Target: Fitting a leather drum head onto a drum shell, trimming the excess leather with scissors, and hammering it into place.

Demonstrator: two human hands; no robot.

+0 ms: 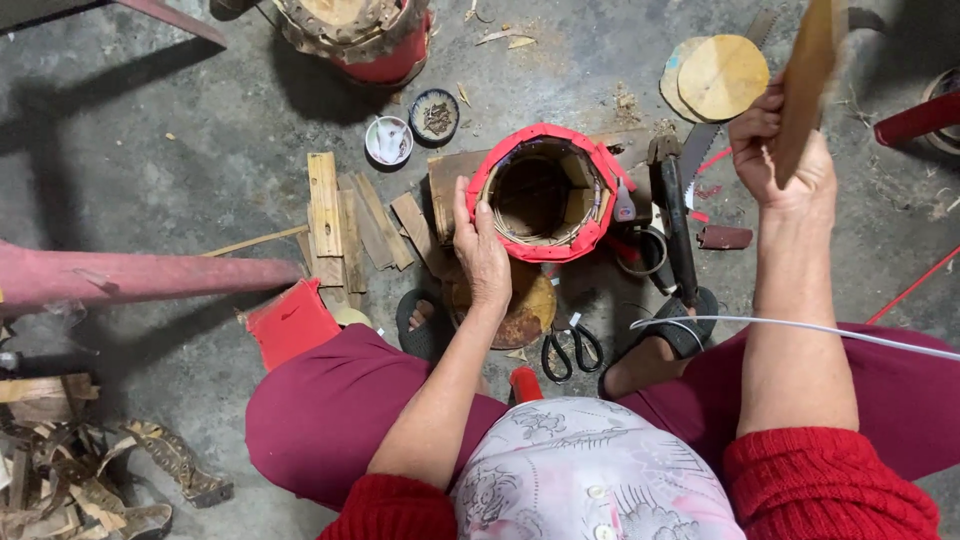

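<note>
A round woven basket with a red rim (545, 133) stands open-topped on the concrete floor between my knees. My left hand (480, 250) grips its near left rim and side. Raised at the upper right, my right hand (775, 150) holds a thin flat wooden disc (808, 70) seen edge-on. Two more round wooden discs (715, 75) lie on the floor just left of that hand.
Flat wood strips (345, 220) lie left of the basket, with two small bowls (410, 130) behind them. Black scissors (572, 350), a handsaw (680, 190) and a glue tube sit near my feet. Another red-rimmed basket (355, 35) stands at the top. Scrap strips are piled at the lower left.
</note>
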